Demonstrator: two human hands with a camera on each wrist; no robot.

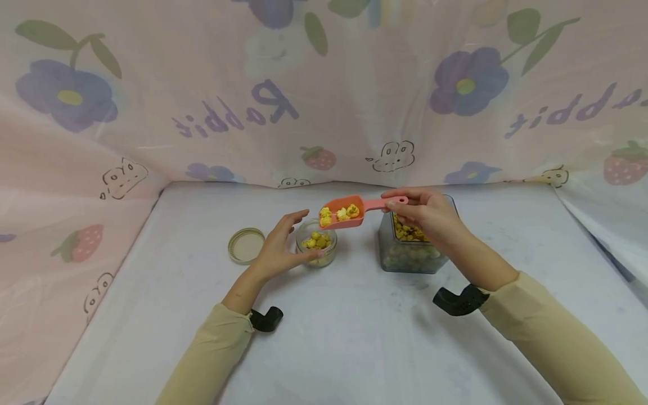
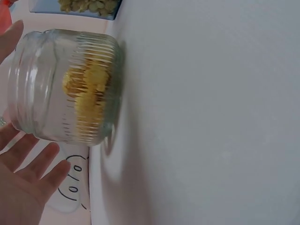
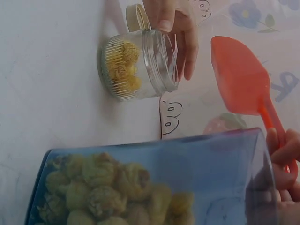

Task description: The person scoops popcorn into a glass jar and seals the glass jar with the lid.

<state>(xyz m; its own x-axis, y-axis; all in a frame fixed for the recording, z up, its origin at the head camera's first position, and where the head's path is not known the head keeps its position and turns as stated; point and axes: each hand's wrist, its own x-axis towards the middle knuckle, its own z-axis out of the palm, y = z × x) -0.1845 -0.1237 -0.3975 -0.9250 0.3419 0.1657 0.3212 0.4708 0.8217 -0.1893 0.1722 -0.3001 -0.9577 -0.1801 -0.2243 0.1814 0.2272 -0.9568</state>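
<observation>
In the head view my right hand [image 1: 427, 216] pinches the handle of a coral-pink scoop [image 1: 349, 224]. Several yellow popcorn pieces [image 1: 342, 214] lie in its bowl, which hangs level over the back rim of a small glass jar [image 1: 329, 253]. Yellow popcorn [image 2: 91, 89] fills the lower part of that jar, upright on the table. My left hand [image 1: 275, 247] is spread around the jar's left side, thumb at the front by the rim, its fingers loosely extended. In the right wrist view the scoop [image 3: 241, 77] shows from underneath.
A square clear container [image 1: 387, 256] of popcorn stands on the right, under my right hand. Left of the jar lies a round lid [image 1: 246, 246], flat on the white table [image 1: 334, 337]. A pink printed curtain [image 1: 334, 112] borders the table's back and sides.
</observation>
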